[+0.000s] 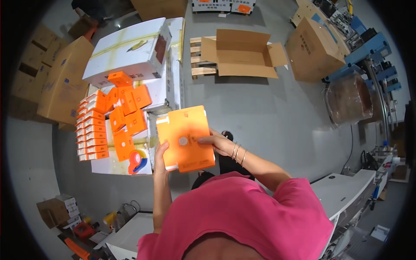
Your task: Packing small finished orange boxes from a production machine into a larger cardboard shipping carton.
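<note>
Between both my hands is a flat orange box [190, 130] with a round pale spot on its face. Part of at least one more orange and white box shows along its left edge, so this may be a small stack. My left hand [160, 158] grips the lower left side with the thumb up. My right hand [220, 142] clasps the right side, its thumb lying on the top face and its other fingers hidden beneath. To the left, loose orange boxes [128, 104] lie in a heap beside neat rows of orange and white boxes [94, 134].
A red and blue tape dispenser [137, 160] lies at the near edge of the white cartons [164, 89]. Ahead, an open brown carton [245, 56] stands by a wooden pallet [197, 56]. A tall brown carton [312, 52] and machinery [368, 50] stand at the right.
</note>
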